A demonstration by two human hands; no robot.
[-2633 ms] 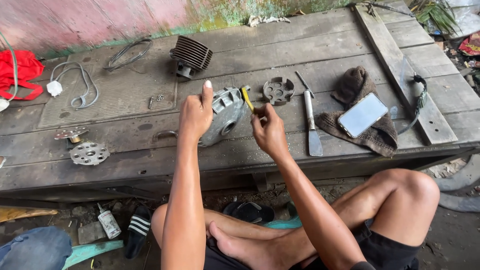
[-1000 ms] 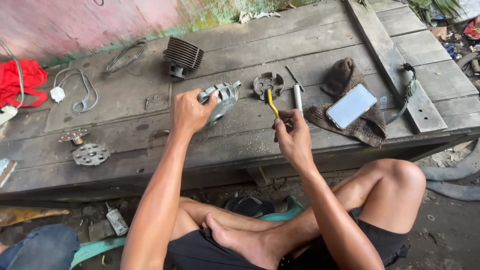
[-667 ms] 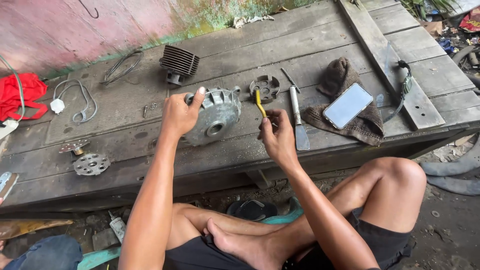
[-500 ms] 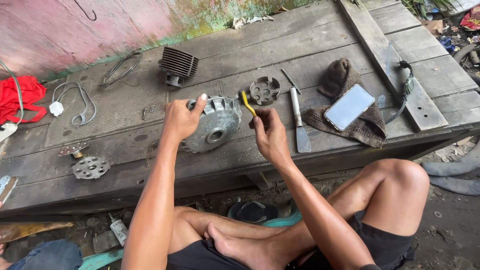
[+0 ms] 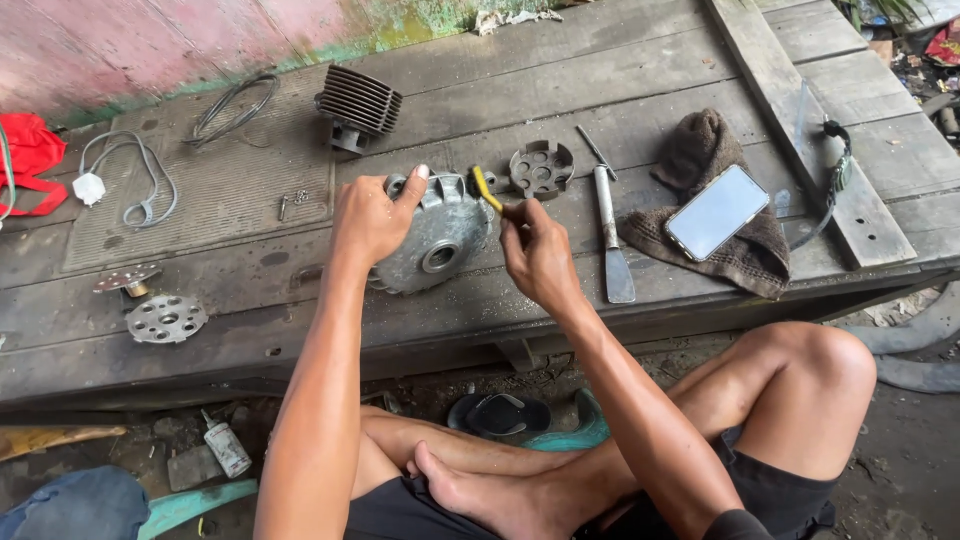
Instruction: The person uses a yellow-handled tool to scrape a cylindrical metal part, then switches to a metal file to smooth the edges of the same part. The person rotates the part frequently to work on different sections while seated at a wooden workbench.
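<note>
Yellow tool (image 5: 486, 188) shifted, left hand (image 5: 372, 216) gripping housing (image 5: 432, 240)

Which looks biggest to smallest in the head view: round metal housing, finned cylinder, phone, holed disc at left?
1. Round metal housing, partly covered by the left hand.
2. Phone and finned cylinder: look alike, and the cylinder lies farther off, so no ranking.
3. Holed disc.

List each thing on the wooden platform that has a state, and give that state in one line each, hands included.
Left hand: shut on the round metal housing.
Right hand: shut on the yellow-handled tool.
Round metal housing: tilted up on its edge, held.
Yellow-handled tool: raised, tip at the housing rim.
Phone: screen dark, lying on the brown cloth.
Scraper: lying flat, untouched.
Finned cylinder: on its side.
</note>
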